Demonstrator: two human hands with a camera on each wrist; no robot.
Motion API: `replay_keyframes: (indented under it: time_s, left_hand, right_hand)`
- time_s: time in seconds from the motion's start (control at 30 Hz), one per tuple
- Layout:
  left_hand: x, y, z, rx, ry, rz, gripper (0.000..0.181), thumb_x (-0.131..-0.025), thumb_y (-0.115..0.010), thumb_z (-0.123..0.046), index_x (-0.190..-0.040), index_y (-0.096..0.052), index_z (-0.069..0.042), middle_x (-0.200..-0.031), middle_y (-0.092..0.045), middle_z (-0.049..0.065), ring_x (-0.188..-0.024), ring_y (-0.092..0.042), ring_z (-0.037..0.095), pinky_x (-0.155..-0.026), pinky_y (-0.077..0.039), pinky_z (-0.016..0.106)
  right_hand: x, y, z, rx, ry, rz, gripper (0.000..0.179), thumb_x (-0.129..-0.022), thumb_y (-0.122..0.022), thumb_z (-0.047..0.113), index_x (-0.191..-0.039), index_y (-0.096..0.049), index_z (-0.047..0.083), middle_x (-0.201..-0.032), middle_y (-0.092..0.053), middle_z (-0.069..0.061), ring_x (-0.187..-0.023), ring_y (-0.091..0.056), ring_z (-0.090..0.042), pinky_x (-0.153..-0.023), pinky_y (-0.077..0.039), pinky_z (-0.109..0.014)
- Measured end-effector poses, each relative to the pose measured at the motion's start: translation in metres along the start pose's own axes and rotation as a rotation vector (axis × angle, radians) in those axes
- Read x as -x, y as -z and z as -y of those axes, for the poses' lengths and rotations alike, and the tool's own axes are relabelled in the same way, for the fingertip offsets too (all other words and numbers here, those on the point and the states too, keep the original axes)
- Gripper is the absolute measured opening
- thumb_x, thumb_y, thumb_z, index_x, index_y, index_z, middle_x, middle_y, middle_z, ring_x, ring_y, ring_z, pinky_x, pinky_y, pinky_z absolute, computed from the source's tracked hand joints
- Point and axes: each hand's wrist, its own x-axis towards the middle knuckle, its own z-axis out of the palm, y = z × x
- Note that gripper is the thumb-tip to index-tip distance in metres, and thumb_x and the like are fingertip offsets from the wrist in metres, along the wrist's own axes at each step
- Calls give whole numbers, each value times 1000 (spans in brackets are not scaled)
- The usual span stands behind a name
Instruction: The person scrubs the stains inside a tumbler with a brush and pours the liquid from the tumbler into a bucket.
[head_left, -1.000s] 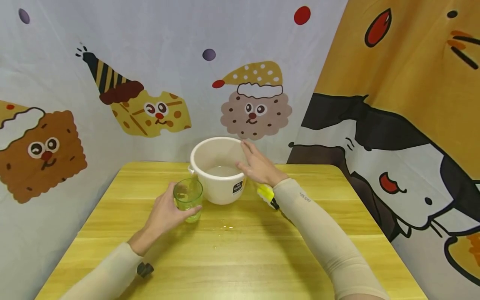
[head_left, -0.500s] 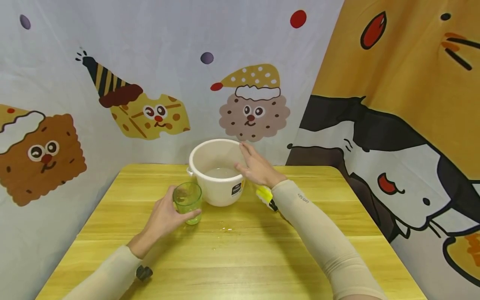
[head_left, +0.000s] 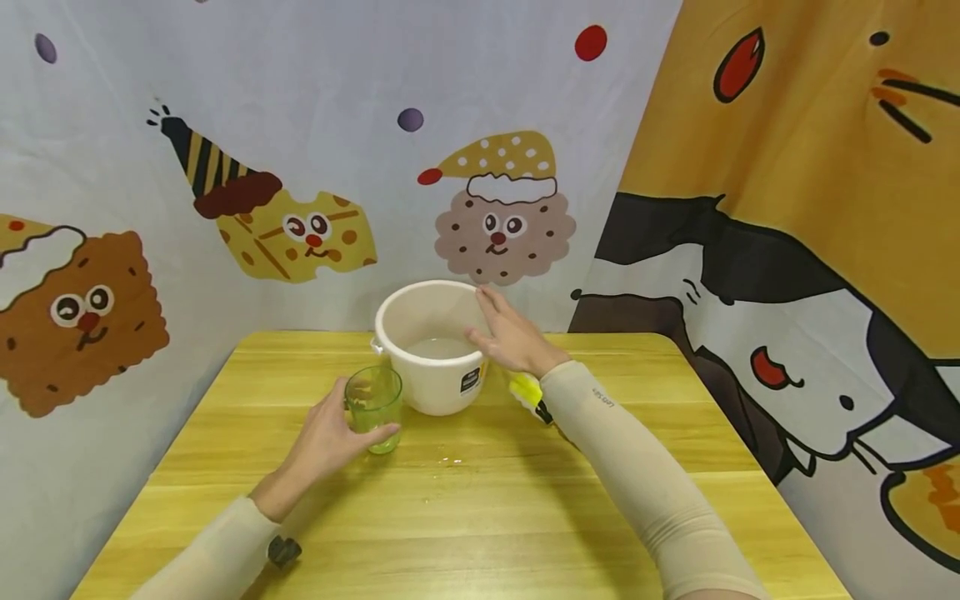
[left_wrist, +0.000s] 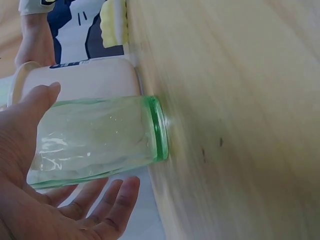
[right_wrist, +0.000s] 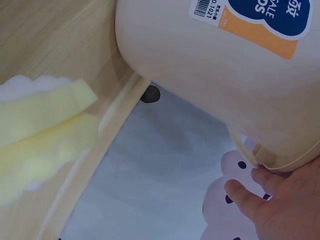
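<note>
A clear green glass [head_left: 373, 408] stands upright on the table, left of the bucket's front. My left hand [head_left: 326, 433] cups this glass from the left with a loose hold, the thumb across its front. In the left wrist view the other fingers lie along the far side of the glass [left_wrist: 100, 137]. A cream bucket [head_left: 427, 383] with a shallow layer of clear water in it sits at the back. My right hand [head_left: 513, 333] rests on the bucket's right rim, its fingers [right_wrist: 245, 197] extended and the thumb over the inside.
To the right of the bucket, partly under my right forearm, lies a yellow and white sponge brush [head_left: 527, 390] with a dark handle. Water drops [head_left: 452, 460] dot the table [head_left: 480, 533] in front of the bucket. A printed cloth [head_left: 315, 83] hangs behind the table.
The head view has shifted slightly, so everything sits a little lower and further left. Both hands, the glass and the bucket keep their places relative to each other.
</note>
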Motion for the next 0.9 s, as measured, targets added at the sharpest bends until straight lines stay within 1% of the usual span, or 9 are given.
replay_keyframes:
  time_s: [0.13, 0.23, 0.37, 0.5, 0.63, 0.7, 0.8, 0.9]
  left_hand:
    - [0, 2, 0, -8, 18, 12, 102, -89, -101, -56, -161, -52, -3, -147, -75, 26, -136, -74, 49, -109, -65, 69]
    - [0, 4, 1, -17, 14, 17, 105, -89, -101, -58, -162, -51, -2, -150, -73, 26, -138, -73, 50, -112, -63, 72]
    - [-2, 7, 2, -25, -20, 13, 104, -88, -101, -59, -160, -53, -1, -151, -72, 27, -137, -73, 51, -111, -64, 71]
    - [-4, 12, 4, -20, -45, 12, 103, -88, -103, -55, -160, -54, 0, -153, -71, 27, -135, -73, 51, -110, -65, 68]
    - [-4, 16, 7, -48, -76, 12, 103, -88, -104, -52, -161, -54, 1, -155, -68, 28, -138, -71, 51, -113, -63, 70]
    - [-4, 18, 8, -75, -98, 10, 104, -87, -104, -51, -161, -54, 1, -156, -67, 29, -141, -68, 52, -116, -60, 73]
    - [-2, 18, 11, -113, -115, 14, 106, -86, -105, -53, -162, -54, 1, -158, -64, 30, -146, -64, 54, -118, -56, 77]
    - [0, 18, 14, -154, -110, 21, 110, -85, -103, -58, -165, -51, -2, -162, -60, 32, -149, -60, 57, -117, -55, 81]
  right_hand:
    - [1, 0, -1, 12, -7, 11, 91, -117, -55, 48, -186, -15, 2, -194, -18, -25, -177, -33, -47, -145, -31, -64]
    - [1, 0, -2, 20, -13, 22, 92, -117, -52, 52, -186, -15, 3, -195, -16, -24, -179, -29, -46, -146, -29, -64]
    - [2, 3, -4, 22, -15, 19, 94, -117, -46, 60, -186, -15, 4, -196, -14, -23, -181, -23, -45, -147, -25, -64]
    - [7, 6, -7, 30, -5, 2, 97, -118, -41, 69, -186, -16, 5, -196, -14, -22, -182, -23, -46, -148, -23, -66]
    - [19, 10, -9, 59, 2, -14, 105, -115, -31, 84, -187, -16, 9, -197, -14, -17, -182, -24, -42, -148, -24, -67]
    - [28, 11, -11, 65, 5, -19, 106, -113, -28, 87, -188, -15, 13, -198, -13, -12, -182, -23, -40, -148, -23, -66]
    - [41, 12, -16, 66, 19, -29, 103, -114, -34, 85, -188, -14, 15, -198, -12, -9, -182, -24, -40, -148, -23, -67]
    - [55, 13, -21, 73, 29, -36, 99, -115, -41, 80, -189, -14, 19, -198, -14, -9, -182, -25, -41, -147, -24, -68]
